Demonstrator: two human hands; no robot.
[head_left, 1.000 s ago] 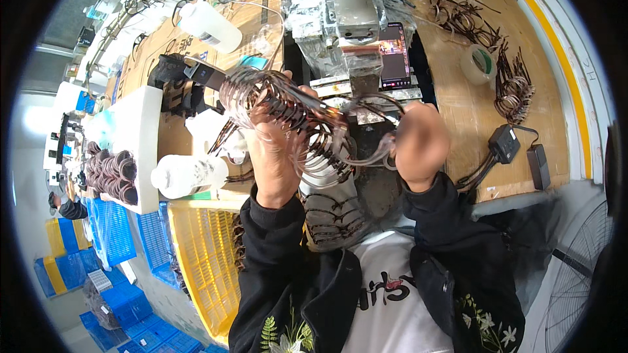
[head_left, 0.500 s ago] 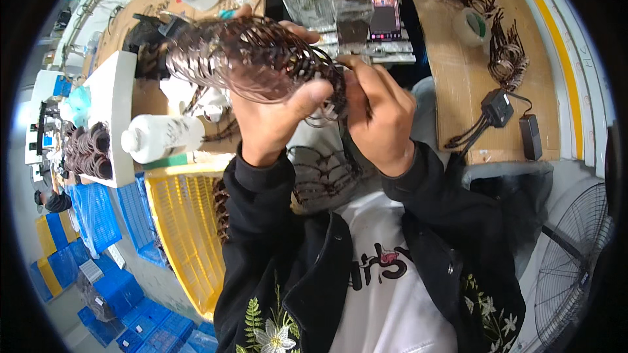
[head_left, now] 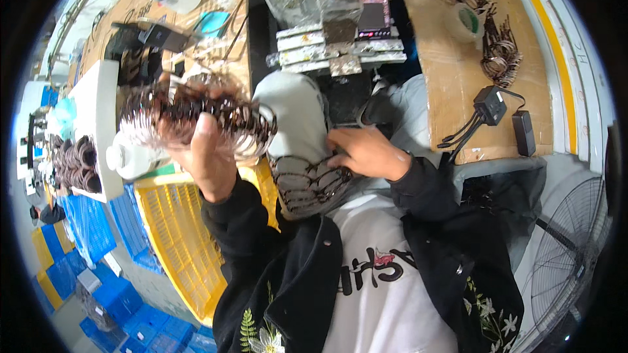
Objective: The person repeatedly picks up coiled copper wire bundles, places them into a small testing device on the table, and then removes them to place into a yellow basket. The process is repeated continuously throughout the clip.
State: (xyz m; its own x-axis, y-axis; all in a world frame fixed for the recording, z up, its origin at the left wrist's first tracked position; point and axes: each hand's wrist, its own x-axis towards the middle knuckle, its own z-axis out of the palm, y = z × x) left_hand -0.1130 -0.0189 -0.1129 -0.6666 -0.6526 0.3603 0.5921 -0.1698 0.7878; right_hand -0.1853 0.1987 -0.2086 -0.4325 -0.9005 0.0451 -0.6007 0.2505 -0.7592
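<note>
My left hand is closed round a thick bundle of brown, glossy eyeglass frames, lifted at the left in front of the workbench. The bundle is blurred by motion and hides most of my fingers. On my lap lie several more dark brown eyeglass frames, spread in overlapping rows. My right hand reaches to their upper right end, with its fingers curled and the tips pinching the rim of an eyeglass frame. Just what lies under those fingertips is partly hidden.
White bottles stand at the left, beside a white box wall. A yellow basket is below. Ahead sits a metal fixture with a phone. The right cardboard-covered table holds cables with an adapter; a fan stands beyond.
My left hand has carried the bundle down and left, away from my right hand. My right hand has left the bundle and come down to the eyeglass frames on my lap.
</note>
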